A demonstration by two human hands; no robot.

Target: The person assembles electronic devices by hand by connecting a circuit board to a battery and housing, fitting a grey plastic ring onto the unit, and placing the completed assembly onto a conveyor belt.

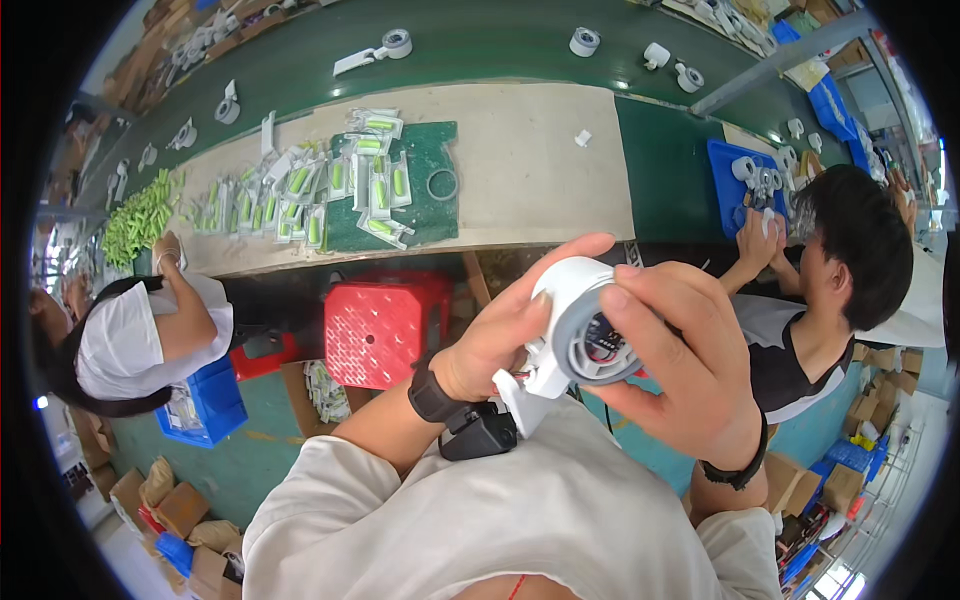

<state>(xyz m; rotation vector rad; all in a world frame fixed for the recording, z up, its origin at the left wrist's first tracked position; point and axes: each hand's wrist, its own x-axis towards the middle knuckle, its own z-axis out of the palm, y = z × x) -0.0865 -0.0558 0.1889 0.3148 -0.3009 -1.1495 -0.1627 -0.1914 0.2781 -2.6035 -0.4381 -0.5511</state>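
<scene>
Held up in front of my chest is a white, round small fan housing [579, 290] with a grey ring and dark parts inside its opening. A short white hinged piece [527, 402] hangs from its lower left side. My left hand [497, 338] grips the housing from the left and behind, thumb against its side. My right hand [690, 350] closes on the grey rim from the right, fingers over the top and thumb beneath. Across the bench, several white handle shells with green cylindrical cells [378, 185] lie on and beside a green cutting mat [440, 150].
A beige-covered bench [540, 180] stands ahead, with a green belt [490, 60] behind it carrying white fan parts. A red stool [375, 335] is below the bench. Co-workers sit left [150, 340] and right [840, 270]; a blue tray [735, 180] lies by the right one.
</scene>
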